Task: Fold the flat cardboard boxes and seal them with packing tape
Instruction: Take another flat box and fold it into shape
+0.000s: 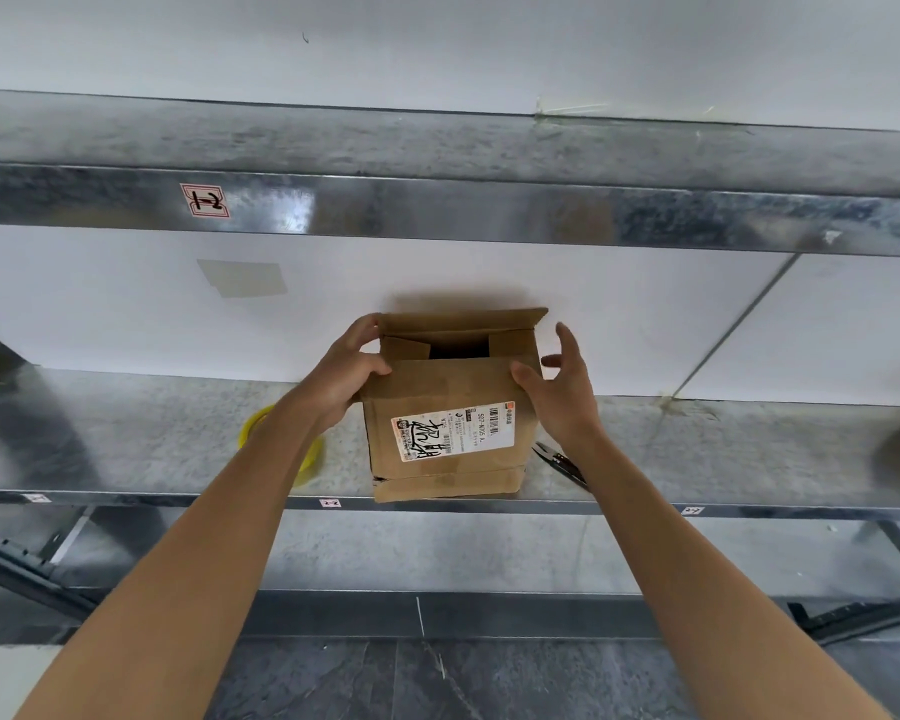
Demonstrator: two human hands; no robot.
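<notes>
on the metal shelf (697, 449) a labelled cardboard box (448, 439) is stood; its top left corner is gripped by the left hand (346, 374), its right side touched by the wide-spread right hand (562, 392).

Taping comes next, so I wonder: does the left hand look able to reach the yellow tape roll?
Probably yes: the yellow tape roll lies on the shelf beside the box, near the left hand, which holds the box; nothing stands between them.

The shipping label (453, 431) on the cardboard box (437, 387) reads "507-N705 A."; at eleven o'clock, a beam sticker (205, 201) reads "1-2".
</notes>
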